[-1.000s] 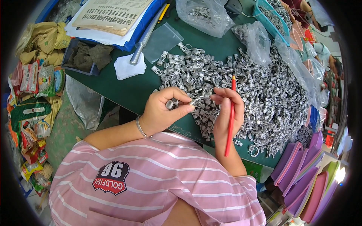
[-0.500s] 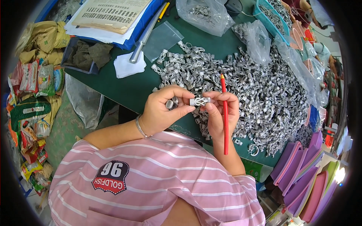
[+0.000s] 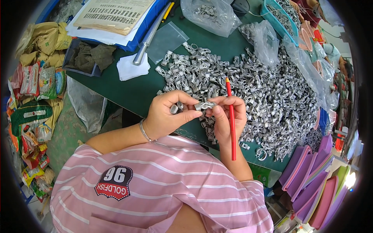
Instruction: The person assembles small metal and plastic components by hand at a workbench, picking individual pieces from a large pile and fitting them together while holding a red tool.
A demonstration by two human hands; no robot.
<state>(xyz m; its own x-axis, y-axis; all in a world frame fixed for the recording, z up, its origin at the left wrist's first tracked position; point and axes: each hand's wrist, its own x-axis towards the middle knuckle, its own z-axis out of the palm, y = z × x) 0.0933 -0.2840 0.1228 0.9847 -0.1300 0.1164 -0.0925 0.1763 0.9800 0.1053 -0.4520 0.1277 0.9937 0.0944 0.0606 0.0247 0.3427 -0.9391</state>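
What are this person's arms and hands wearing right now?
Both forearms are bare, with no gloves on the left hand or the right hand. A thin silver metal bangle circles the left wrist. The short sleeves belong to a pink shirt with thin white stripes, which bears a dark shield-shaped patch.

metal clips [image 3: 248, 81]: dull grey metal, slightly shiny | red pencil [image 3: 231, 124]: glossy painted | worktop [image 3: 128, 93]: matt green | bags [image 3: 211, 13]: clear glossy plastic | rag [image 3: 132, 68]: white cloth
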